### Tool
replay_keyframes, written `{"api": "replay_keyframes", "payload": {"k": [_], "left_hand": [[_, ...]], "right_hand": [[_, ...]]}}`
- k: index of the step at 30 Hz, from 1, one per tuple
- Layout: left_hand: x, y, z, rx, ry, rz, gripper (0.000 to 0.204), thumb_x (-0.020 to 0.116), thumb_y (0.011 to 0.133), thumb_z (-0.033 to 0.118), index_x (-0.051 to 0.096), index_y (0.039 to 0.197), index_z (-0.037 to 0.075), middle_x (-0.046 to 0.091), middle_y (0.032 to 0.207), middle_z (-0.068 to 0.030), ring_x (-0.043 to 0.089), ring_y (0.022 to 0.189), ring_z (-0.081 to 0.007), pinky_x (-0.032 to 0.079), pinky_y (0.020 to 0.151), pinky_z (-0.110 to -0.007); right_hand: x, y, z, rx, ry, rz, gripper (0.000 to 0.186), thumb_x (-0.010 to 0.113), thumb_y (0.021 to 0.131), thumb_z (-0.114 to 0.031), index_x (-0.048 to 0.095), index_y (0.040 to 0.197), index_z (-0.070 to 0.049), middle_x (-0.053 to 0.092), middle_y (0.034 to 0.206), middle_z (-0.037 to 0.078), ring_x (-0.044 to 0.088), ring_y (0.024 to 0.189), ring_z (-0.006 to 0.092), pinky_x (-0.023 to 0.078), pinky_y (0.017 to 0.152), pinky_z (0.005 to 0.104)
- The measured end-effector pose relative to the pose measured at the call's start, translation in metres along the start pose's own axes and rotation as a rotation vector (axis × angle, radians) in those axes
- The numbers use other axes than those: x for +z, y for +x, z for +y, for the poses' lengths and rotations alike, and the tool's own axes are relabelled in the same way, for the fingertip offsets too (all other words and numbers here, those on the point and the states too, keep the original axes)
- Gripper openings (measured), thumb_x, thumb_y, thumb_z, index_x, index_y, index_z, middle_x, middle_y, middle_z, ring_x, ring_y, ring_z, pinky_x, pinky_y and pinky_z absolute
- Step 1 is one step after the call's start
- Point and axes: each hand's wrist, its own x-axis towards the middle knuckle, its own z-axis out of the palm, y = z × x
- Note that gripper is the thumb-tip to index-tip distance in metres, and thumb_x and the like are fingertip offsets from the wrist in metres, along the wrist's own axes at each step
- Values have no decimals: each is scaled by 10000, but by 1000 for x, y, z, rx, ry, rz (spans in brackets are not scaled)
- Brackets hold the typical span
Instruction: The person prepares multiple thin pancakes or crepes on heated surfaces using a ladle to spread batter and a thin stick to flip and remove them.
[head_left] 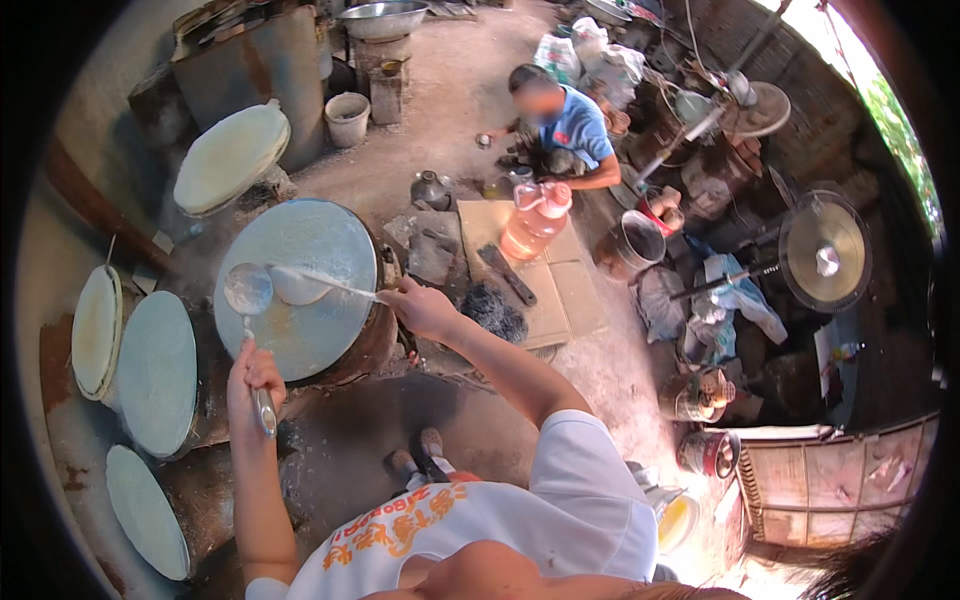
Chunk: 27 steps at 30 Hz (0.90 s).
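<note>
My left hand (256, 372) is wrapped round the handle of a metal ladle (248, 289). Its round bowl, whitish with batter, is over the left part of a large round griddle (300, 345). From the right, my right hand (420, 308) pinches one end of a thin, pale stick-like spreader (335, 285). The spreader's far end reaches the middle of the griddle, close to the ladle bowl. A pale film coats much of the griddle, with a lighter round patch of batter (300, 290) under the spreader. Whether the tool touches the surface, I cannot tell.
Round stacks of pale flatbreads (235, 155) stand beyond the griddle, with more pale discs (158, 372) along the left wall. Right of the griddle, a pink bottle (537, 222) and dark-handled brush (507, 275) rest on cardboard (575, 290). A person (575, 130) crouches beyond; buckets (630, 243) stand right.
</note>
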Motion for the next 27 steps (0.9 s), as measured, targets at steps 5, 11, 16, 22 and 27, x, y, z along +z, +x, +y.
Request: {"api": "replay_keyframes", "payload": {"k": [5, 11, 16, 22, 27], "left_hand": [[10, 12, -20, 157, 254, -80, 302, 480, 963, 123, 358, 688, 152, 332, 565, 61, 340, 435, -29, 329, 362, -161], [-25, 39, -72, 259, 98, 14, 179, 514, 927, 118, 397, 798, 157, 372, 592, 59, 380, 452, -32, 379, 392, -164], [-49, 30, -73, 229, -432, -207, 269, 505, 935, 164, 398, 690, 130, 354, 542, 42, 372, 414, -49, 377, 383, -191], [6, -28, -115, 93, -873, -641, 335, 430, 972, 235, 405, 669, 95, 367, 529, 20, 386, 397, -83, 347, 343, -227], [2, -30, -109, 126, -943, -662, 262, 455, 946, 202, 418, 708, 100, 389, 577, 13, 382, 411, -82, 350, 298, -235]], "right_hand": [[2, -80, -2, -13, 176, 270, 356, 583, 820, -136, 593, 1176, -152, 544, 879, 139, 575, 763, 324, 484, 717, 398], [85, -103, -72, 365, 874, -95, 297, 517, 923, -136, 563, 1215, -120, 562, 647, 34, 488, 440, 94, 389, 410, 272], [69, -71, -87, -184, 148, -35, 303, 576, 872, -183, 616, 1165, -117, 660, 911, 189, 651, 767, 285, 502, 672, 373], [-38, 0, -38, 48, 348, -67, 220, 524, 898, -186, 646, 1007, -37, 656, 879, 194, 652, 778, 247, 500, 658, 335], [3, -38, -23, -285, 109, -345, 315, 608, 841, -279, 640, 1142, -190, 625, 838, 125, 640, 796, 260, 514, 714, 379]]}}
